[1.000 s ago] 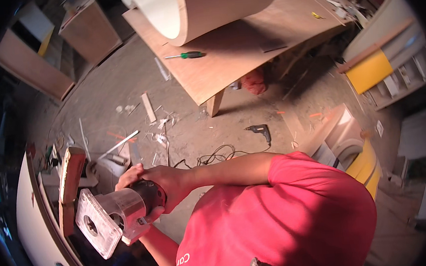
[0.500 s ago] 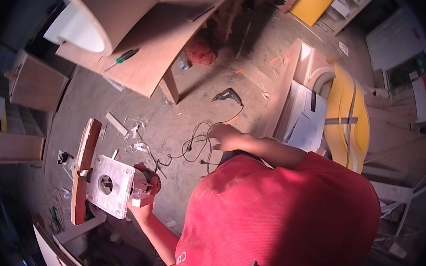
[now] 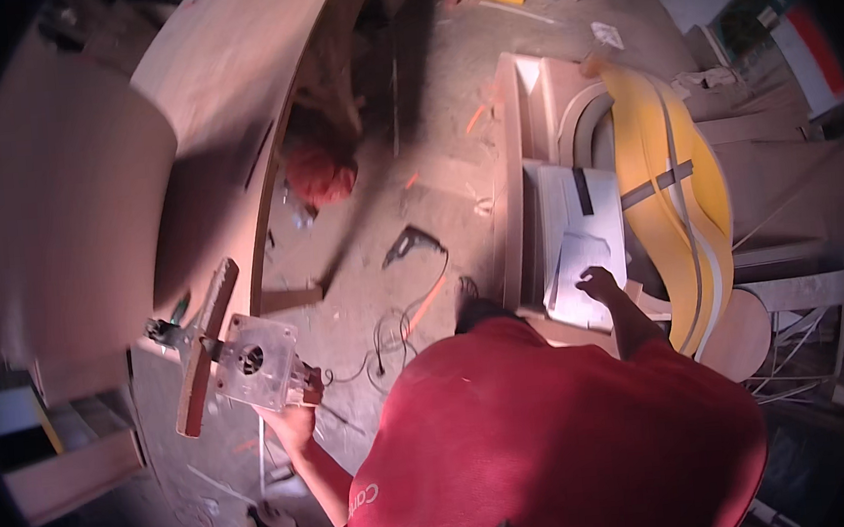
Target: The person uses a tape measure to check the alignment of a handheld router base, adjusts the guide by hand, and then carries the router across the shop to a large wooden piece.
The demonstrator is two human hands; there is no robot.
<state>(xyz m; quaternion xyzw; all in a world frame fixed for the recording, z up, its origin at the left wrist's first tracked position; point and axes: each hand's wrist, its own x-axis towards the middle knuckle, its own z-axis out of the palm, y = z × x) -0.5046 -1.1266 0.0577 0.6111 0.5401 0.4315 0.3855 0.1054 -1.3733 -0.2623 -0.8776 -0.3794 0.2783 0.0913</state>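
Note:
My left hand is wrapped round a trim router, lifted up at the left. The router's square clear baseplate faces up and outward, and a long wooden bar stands along its far side. Part of the router's body is hidden behind the baseplate. Out to the right, my right hand hangs over papers lying on a white panel. Its fingers are bent and apart with nothing between them; whether they touch the papers I cannot tell.
A wooden worktable with a large curved panel is at the left. On the floor ahead lie a drill, its looped cord and a red bag. Right of the papers stands a yellow curved piece.
My right hand has swung from in front of my body out to the right, over the papers. The router stays in my left hand, now close to the table. The view has turned.

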